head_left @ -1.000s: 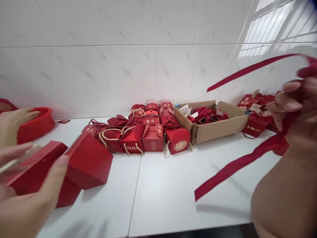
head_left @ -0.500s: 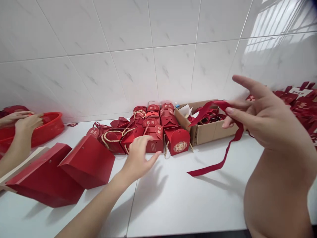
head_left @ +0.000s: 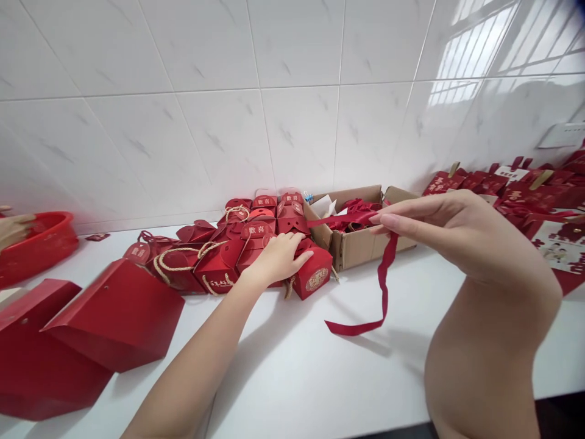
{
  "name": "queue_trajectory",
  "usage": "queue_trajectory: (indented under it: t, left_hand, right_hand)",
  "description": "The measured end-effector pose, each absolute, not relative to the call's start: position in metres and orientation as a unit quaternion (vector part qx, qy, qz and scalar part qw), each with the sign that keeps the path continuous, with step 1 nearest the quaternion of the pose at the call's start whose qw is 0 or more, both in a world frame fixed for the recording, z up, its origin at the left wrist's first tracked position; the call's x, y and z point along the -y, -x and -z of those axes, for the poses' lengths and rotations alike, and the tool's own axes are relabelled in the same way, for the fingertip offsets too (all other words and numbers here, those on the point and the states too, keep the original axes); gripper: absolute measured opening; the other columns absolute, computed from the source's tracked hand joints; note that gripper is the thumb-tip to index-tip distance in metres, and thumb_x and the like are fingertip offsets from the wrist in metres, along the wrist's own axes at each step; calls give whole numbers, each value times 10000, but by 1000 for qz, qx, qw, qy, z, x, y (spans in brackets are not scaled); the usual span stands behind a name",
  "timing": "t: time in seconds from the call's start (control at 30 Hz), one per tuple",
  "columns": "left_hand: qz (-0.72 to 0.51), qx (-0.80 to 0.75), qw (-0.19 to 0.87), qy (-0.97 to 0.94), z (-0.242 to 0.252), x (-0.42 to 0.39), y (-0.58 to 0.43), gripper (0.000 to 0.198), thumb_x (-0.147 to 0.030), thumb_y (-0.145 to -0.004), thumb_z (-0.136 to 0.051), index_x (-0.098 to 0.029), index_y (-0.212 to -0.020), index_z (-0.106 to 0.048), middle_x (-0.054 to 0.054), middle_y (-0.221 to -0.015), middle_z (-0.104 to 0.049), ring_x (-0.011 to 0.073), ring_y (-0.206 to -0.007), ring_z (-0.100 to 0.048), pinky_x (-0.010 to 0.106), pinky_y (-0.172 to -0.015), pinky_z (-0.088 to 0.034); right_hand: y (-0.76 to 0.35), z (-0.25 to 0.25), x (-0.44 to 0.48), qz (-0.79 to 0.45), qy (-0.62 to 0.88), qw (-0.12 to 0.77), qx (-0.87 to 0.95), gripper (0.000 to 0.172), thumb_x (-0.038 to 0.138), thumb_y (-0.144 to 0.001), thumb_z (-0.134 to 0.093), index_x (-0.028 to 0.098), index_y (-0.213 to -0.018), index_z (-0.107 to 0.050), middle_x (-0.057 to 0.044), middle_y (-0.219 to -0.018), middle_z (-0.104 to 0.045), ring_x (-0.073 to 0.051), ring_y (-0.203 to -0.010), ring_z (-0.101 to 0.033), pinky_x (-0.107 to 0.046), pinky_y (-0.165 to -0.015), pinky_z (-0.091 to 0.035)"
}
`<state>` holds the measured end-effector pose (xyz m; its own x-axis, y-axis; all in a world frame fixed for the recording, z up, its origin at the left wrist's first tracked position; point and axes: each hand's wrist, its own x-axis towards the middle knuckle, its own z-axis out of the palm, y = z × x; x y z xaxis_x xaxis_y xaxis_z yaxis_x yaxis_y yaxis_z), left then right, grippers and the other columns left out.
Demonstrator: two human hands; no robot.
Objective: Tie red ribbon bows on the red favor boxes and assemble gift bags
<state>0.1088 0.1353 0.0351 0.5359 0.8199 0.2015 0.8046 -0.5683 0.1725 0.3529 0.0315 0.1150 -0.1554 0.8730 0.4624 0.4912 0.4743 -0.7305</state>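
My right hand (head_left: pixel 439 228) pinches a dark red ribbon (head_left: pixel 381 286) between thumb and fingers; the ribbon hangs down and its end curls on the white counter (head_left: pixel 320 372). Reaching forward, my left hand (head_left: pixel 278 259) rests its fingers on top of a small red gift box (head_left: pixel 315 277) at the front of a cluster of several red gift boxes (head_left: pixel 219 262) with rope handles. Whether that hand grips the box is unclear.
An open cardboard box (head_left: pixel 361 244) of red ribbons stands behind my right hand. Flat folded red boxes (head_left: pixel 91 329) lie at the left. Another person's hand (head_left: pixel 11 227) is at a red basin (head_left: pixel 39 247) far left. More red packaging (head_left: pixel 525 189) piles at the right.
My left hand let go of the flat red box and reached forward onto the small gift boxes. My right hand swung left with the ribbon, which now hangs in front of the cardboard box.
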Motion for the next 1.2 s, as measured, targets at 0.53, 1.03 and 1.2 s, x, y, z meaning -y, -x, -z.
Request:
queue_trajectory:
  t: [0.53,1.03,1.2]
  left_hand:
    - [-340,-333,289,-831,-82,-89,-103,348,-388,-953,-330,-223,-1181,-536,38,-1233,-571,195,-1160,-506,327,-990,-396]
    - [-478,-316,332,-749,-101,-74,-86,94,-216,-843,-568,-214,-937,-578,4,-822,-617,109,-628,-558,250,-566,-467]
    - [-410,-302,148,-848,-99,-64,-93,55,-154,-833,-564,-200,-842,-593,-19,-774,-620,103,-683,-576,219,-609,-466]
  right_hand:
    - [-321,-111,-45,-252,395,479,742,171,372,-803,-635,241,-782,-743,-11,-793,-715,-190,-807,-663,-303,-695,-541]
    - [-359,-105,-40,-161,463,416,766,140,375,-789,-647,263,-752,-723,-6,-890,-703,-218,-900,-641,-312,-698,-509]
    - [-353,-108,-41,-120,494,267,819,251,449,-838,-555,222,-837,-661,-31,-1275,-546,-301,-1196,-482,-381,-862,-479]
